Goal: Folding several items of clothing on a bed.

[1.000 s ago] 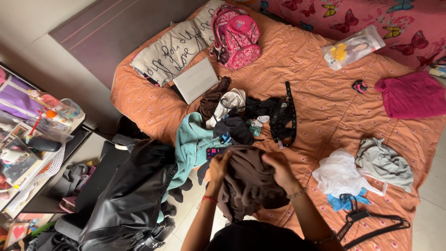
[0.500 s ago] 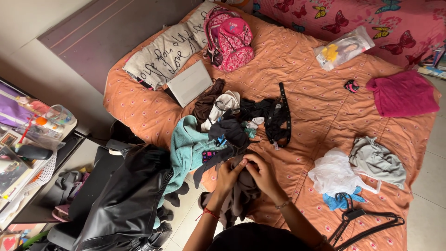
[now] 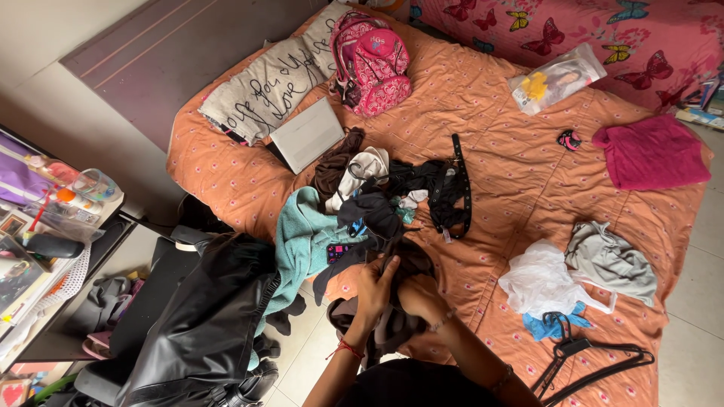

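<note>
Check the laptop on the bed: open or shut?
Shut. The laptop lies flat on the orange bedspread beside the pillow, lid down, no screen or keys showing.

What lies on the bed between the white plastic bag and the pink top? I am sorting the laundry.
In the head view, a crumpled grey garment lies between the white plastic bag and the pink top, with bare orange bedspread around it.

A single head-worn camera looks steeply down from above the person, close over the brown garment (image 3: 392, 301) at the frame's bottom, facing across the orange bed (image 3: 513, 173) toward the pink backpack (image 3: 373, 60) beyond.
</note>
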